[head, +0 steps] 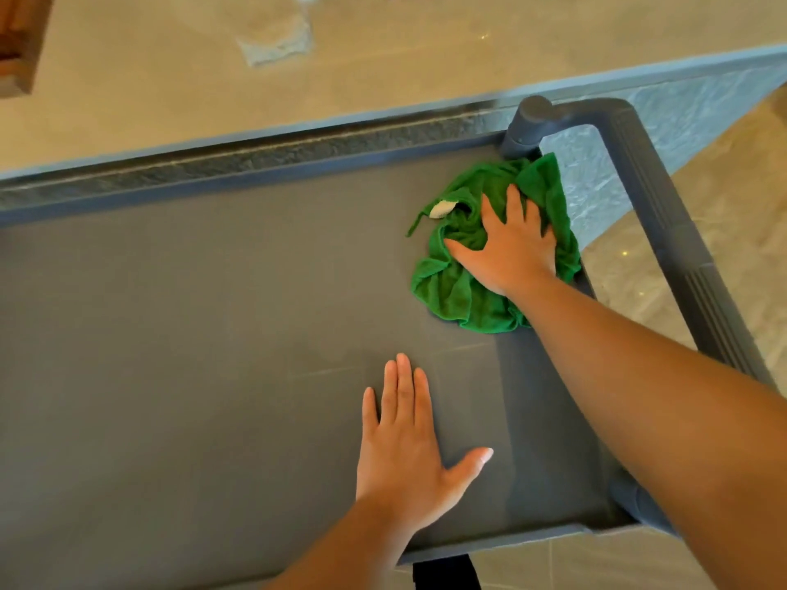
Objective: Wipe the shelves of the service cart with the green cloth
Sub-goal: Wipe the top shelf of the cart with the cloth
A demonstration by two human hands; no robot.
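Head view: the service cart's grey top shelf (170, 355) fills the frame. At upper right, the green cloth (455, 291) lies bunched by the corner post, the right hand (506, 249) pressing it with spread fingers. The left hand (404, 453) rests flat at lower centre. A beige bench (149, 100) runs along the top, with tiled floor (745, 198) at right.

Green cloth (458, 287): fuzzy terry microfibre, crumpled, white label. Cart shelf (191, 334): grey plastic, matt, smooth, faint scratches. Cart handle (664, 215) at 2 o'clock: ribbed plastic. Table (170, 78) at 12 o'clock: glossy beige stone, rough-hewn edge.
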